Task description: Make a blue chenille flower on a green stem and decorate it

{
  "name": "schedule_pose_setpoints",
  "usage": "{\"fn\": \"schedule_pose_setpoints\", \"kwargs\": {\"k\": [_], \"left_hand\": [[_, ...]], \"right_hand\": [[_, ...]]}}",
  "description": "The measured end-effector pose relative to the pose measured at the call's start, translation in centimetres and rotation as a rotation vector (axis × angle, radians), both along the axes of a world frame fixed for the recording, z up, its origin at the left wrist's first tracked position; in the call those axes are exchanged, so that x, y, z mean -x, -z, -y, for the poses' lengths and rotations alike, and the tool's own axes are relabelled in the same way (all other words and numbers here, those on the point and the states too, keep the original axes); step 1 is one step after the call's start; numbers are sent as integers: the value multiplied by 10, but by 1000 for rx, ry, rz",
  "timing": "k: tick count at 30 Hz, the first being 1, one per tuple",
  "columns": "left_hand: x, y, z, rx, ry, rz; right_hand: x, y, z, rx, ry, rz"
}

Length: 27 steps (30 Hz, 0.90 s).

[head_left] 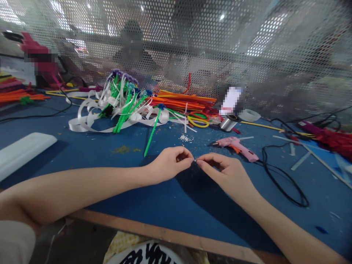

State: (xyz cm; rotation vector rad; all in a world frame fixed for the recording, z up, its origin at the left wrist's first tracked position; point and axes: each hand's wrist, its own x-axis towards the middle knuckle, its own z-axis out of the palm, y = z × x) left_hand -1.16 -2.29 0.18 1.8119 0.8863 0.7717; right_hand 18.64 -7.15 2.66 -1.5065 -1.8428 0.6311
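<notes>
My left hand [172,164] and my right hand [224,170] meet fingertip to fingertip above the blue table [165,209]. Both are closed in a pinch. A tiny pale speck shows between the fingertips, too small to name. Just beyond them lies a small pile of white beads [186,138]. To the right of the pile rests a pink hot glue gun [236,146], its nozzle pointing left. A green pipe cleaner stem with a blue flower top [153,131] lies to the left of my left hand.
Behind lie a bundle of green-stemmed pipe cleaner flowers [125,104], curling white ribbon [79,123] and orange pipe cleaners [181,99]. A phone [231,99] leans near a silver spool [228,123]. A black cord [286,190] loops at right; a white box-like object [26,150] sits left. Perforated metal [170,47] stands behind.
</notes>
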Motion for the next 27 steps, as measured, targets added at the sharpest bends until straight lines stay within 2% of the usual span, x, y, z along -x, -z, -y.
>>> {"fn": "schedule_pose_setpoints", "kwargs": {"k": [7,27], "left_hand": [[0,4,0,17,5,30],[-1,3,1,26,43,18]], "right_hand": [[0,-1,0,49,26,-16],[0,1,-1,59,-1,-56]]}}
